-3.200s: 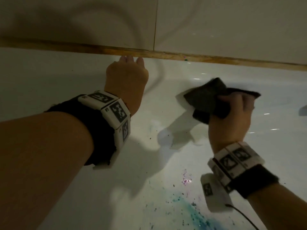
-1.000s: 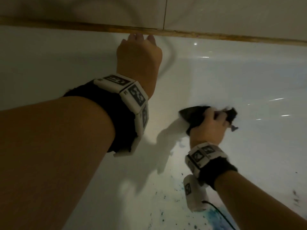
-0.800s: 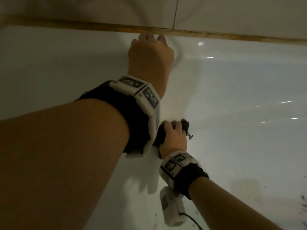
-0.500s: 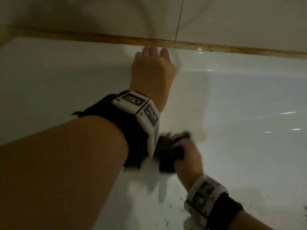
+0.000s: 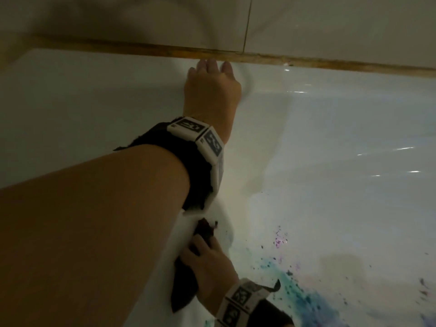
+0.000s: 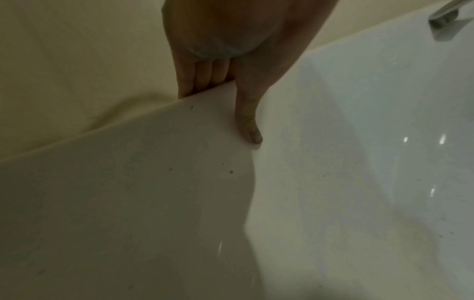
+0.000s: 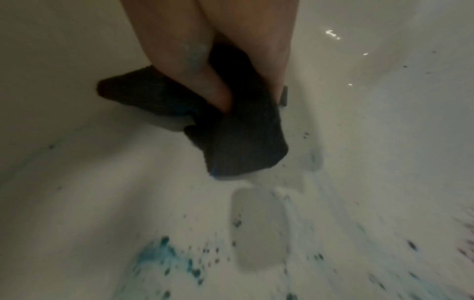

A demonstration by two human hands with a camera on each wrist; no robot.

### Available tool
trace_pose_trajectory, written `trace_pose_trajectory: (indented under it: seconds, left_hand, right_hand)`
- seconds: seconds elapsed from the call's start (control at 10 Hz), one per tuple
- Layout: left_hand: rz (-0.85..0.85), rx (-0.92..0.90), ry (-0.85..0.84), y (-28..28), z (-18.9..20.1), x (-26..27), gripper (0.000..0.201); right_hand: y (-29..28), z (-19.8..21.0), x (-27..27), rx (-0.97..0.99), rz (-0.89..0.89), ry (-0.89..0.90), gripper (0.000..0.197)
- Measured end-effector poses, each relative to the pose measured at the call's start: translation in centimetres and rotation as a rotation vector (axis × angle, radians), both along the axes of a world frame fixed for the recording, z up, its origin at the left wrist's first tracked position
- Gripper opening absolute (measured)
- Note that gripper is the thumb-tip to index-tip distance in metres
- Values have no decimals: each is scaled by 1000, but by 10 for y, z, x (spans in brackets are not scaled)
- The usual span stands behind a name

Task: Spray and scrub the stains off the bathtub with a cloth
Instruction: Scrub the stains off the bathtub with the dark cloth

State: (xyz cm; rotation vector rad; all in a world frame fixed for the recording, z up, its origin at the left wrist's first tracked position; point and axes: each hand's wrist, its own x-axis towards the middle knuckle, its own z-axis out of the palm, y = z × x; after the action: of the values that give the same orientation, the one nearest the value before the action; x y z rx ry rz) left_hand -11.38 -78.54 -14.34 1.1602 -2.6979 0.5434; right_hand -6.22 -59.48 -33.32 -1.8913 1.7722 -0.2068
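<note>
Here, at the left of the head view, the left forearm runs from the lower left up to the centre top, where the left hand (image 5: 211, 90) rests on the far rim of the white bathtub (image 5: 330, 128). In the left wrist view the hand's fingers (image 6: 202, 77) lie straight over the rim edge and the thumb points down the inner wall; the hand holds nothing. A brown sealant strip (image 5: 306, 61) runs along the top of the frame between the rim and the wall tiles (image 5: 330, 22).

At lower centre, partly behind the left forearm, the right hand (image 5: 207, 263) grips a dark cloth (image 5: 182, 287). In the right wrist view the cloth (image 7: 231, 132) is bunched between thumb and fingers, its lower end at the tub surface; contact cannot be confirmed.

To the right of the hand, at the lower right of the head view, blue-green stains (image 5: 304, 296) and purple specks (image 5: 279, 241) mark the bathtub floor. A metal fitting (image 6: 443, 20) shows at the upper right of the left wrist view.
</note>
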Motion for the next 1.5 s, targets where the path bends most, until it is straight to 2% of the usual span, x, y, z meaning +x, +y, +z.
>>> trace_pose_trajectory:
  seconds: [0.1,0.2,0.3,0.4,0.5,0.6,0.7,0.8,0.9,1.0,1.1,1.2,1.3,1.4,1.5]
  left_hand:
    - [137,121,-111,20,29,15,56]
    - [92,260,-210,47,42,36,66]
    - [83,374,-453,95,30,89,65]
    - [194,561,-879,147,-4,151,95]
    - [283,599,-1034,179,-24,179,105]
    - [302,597,-973,191,-28,177,96]
    - [348,607,-1009,191,-32,169,101]
    - [362,605,-1022,190,-38,165,104]
    - [299,581,-1060,184,-41,161,105]
    - [220,561,-1054,175,-51,163,111]
    - [203,538,-1024,171,-62,166,112]
    - [206,563,-992,173,-65,163,101]
    - [216,570,-983,172,-66,159,99]
    - [226,597,-953,171,-68,157,97]
    - [245,622,-872,173,-71,150,81]
  right_hand:
    - [13,34,-19,68,-21,-98,33]
    - [42,58,-33,-54,-417,-290,30]
    - [95,70,-47,33,-674,-319,21]
    - [141,85,-68,169,-749,-273,19]
    - [167,83,-77,291,-679,-116,28]
    - [176,71,-81,372,-683,-45,28]
    - [173,60,-75,515,-612,30,24]
    - [170,55,-64,539,-556,27,23]
    - [162,46,-61,560,-596,-12,16]
    - [140,46,-61,503,-760,-166,28]
    - [104,51,-62,324,-885,-387,44]
    - [63,56,-57,153,-845,-435,56]
    - [24,55,-39,123,-678,-307,59]
    - [8,47,-13,151,-541,-202,64]
    - [11,42,7,127,-472,-133,66]
